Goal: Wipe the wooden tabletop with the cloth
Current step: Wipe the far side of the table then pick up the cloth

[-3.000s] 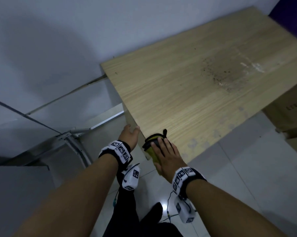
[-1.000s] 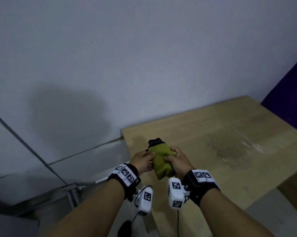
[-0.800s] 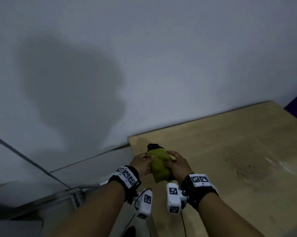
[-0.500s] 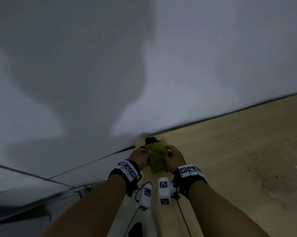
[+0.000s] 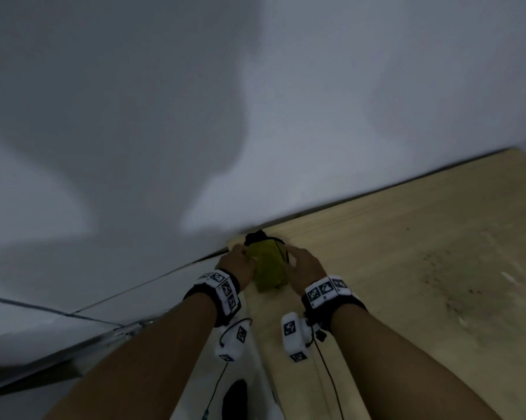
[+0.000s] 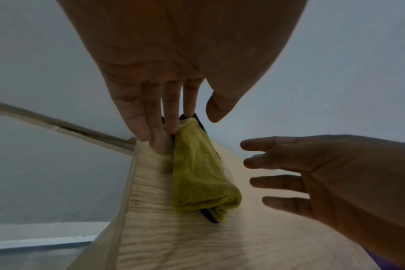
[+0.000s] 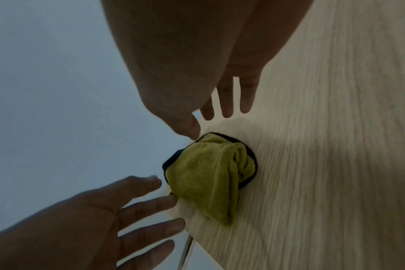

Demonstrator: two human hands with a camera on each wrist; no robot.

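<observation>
A bunched olive-green cloth (image 5: pixel 267 265) with black edging lies on the wooden tabletop (image 5: pixel 407 253), at its far left corner by the wall. My left hand (image 5: pixel 236 262) flanks it on the left, its straight fingers (image 6: pixel 169 117) touching the cloth's (image 6: pixel 197 173) side at the table edge. On the other side is my right hand (image 5: pixel 302 263), fingers spread and straight. In the right wrist view its thumb (image 7: pixel 187 126) hovers just off the cloth (image 7: pixel 208 173). Neither hand grips the cloth.
A dirty patch of dark specks and pale smears (image 5: pixel 455 283) marks the tabletop to the right. The grey wall (image 5: pixel 255 116) runs along the table's far edge. Below the table's left edge are a white floor and a metal rail (image 5: pixel 74 353).
Both hands lifted the cloth from the table's near edge, carried it to the far left corner and set it down. Their grip has loosened into straight, spread fingers.
</observation>
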